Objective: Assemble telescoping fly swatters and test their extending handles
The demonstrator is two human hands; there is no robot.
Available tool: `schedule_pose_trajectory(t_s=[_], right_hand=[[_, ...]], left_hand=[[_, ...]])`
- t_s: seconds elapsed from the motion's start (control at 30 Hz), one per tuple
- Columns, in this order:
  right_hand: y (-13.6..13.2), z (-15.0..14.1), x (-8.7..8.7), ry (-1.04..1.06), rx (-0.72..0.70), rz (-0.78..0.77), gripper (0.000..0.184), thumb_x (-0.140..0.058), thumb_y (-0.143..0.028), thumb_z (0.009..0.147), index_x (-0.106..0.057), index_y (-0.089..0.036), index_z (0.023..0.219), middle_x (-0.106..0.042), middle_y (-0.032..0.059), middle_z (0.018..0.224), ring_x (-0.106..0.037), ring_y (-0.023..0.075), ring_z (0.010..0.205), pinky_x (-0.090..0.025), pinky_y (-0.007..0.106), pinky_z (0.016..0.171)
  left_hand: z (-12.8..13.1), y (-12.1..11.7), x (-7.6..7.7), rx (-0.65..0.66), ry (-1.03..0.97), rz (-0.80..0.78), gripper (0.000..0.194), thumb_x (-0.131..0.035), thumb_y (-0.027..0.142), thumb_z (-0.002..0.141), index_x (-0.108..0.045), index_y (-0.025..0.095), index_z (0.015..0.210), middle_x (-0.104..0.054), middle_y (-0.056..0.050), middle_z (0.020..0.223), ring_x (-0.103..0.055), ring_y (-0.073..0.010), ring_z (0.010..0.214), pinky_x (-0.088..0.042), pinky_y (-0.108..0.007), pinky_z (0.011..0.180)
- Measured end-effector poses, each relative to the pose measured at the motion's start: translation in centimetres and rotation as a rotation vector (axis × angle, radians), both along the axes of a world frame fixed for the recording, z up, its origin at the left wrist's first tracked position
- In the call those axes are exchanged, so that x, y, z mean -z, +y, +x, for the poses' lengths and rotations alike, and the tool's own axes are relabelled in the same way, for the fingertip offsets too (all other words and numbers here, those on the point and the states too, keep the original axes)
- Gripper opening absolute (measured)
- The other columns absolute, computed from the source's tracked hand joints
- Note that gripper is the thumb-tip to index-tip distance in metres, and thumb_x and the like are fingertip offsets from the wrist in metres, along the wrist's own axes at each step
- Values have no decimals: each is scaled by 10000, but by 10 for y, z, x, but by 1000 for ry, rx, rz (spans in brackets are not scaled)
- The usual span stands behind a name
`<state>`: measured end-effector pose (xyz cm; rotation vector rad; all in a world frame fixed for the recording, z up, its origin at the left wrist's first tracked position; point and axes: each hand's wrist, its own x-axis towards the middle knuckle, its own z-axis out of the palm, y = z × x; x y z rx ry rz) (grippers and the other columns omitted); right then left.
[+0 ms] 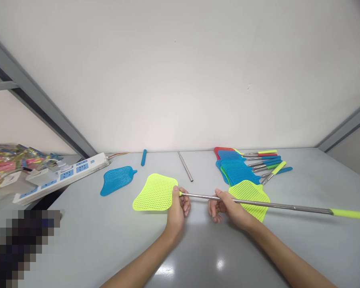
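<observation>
A yellow-green fly swatter (156, 193) with an extended metal telescopic rod spans both hands above the table. My left hand (177, 206) pinches it where the perforated head joins the thin end of the rod. Further along, my right hand (228, 206) is closed on the rod, thumb on top and fingers curled below. The rod runs on to the right, ending in a yellow-green grip (351, 214) cut off by the view's edge. Beneath the rod, beside my right hand, lies another yellow-green swatter (248, 192) with its rod collapsed.
A pile of blue, red and green swatters (238, 170) lies at the back right. Behind my left hand are a loose blue swatter head (117, 180), a blue grip (143, 157) and a metal tube (185, 166). A white power strip (75, 172) and bagged colourful items (15, 162) are at left.
</observation>
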<state>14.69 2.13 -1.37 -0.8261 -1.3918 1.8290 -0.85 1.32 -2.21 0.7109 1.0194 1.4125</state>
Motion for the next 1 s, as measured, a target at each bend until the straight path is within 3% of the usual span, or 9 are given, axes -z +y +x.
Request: schedule_pose_trajectory(t_s=[0.5, 1.0], right_hand=[[-5, -5, -4, -18, -49, -1, 566, -225, -440, 842, -549, -135, 493, -510, 28, 450, -449, 105, 397, -368, 239, 440], [-7, -9, -4, -30, -60, 7, 572, -200, -423, 844, -534, -133, 482, -508, 36, 451, -440, 108, 386, -357, 244, 432]], left_hand=[[8, -12, -1, 82, 41, 38, 430, -260, 542, 788, -344, 186, 564, -285, 71, 376, -254, -63, 331, -223, -209, 387], [10, -17, 2, 126, 70, 16, 425, -221, 498, 819, -332, 185, 553, -256, 63, 387, -222, -71, 351, -189, -214, 383]])
